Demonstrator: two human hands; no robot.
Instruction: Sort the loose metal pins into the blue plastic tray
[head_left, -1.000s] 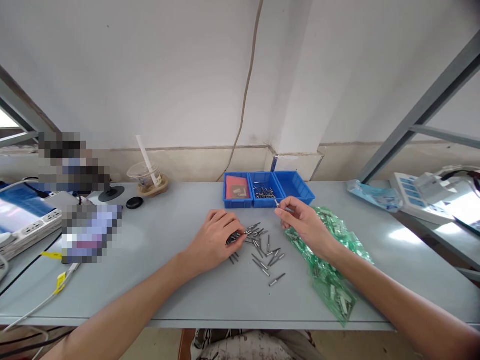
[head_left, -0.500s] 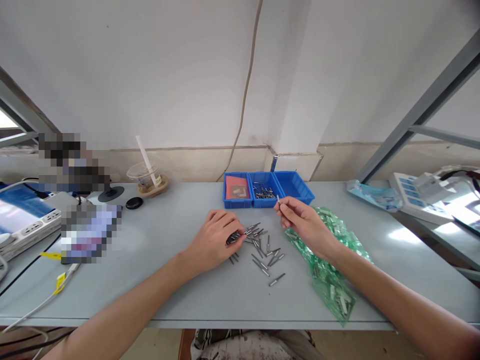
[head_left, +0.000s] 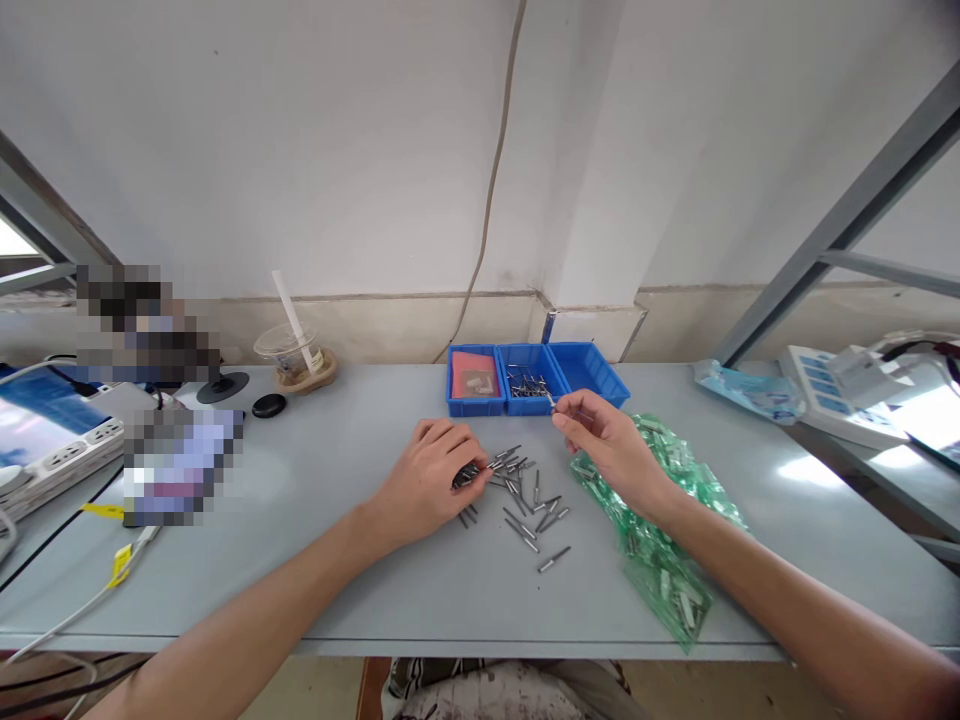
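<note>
Honestly can't read a single word from where I'm standing. Closest thing to lettering is a small pale label (head_left: 317,359) on the plastic cup (head_left: 274,346), way too tiny to make out. There's a yellow tag (head_left: 120,566) on the white cable (head_left: 81,606) too, but no luck with that either. Same for the pink sheet (head_left: 466,366) in the left blue bin (head_left: 475,408) and the green bags (head_left: 664,573): can't pick out any print.
</note>
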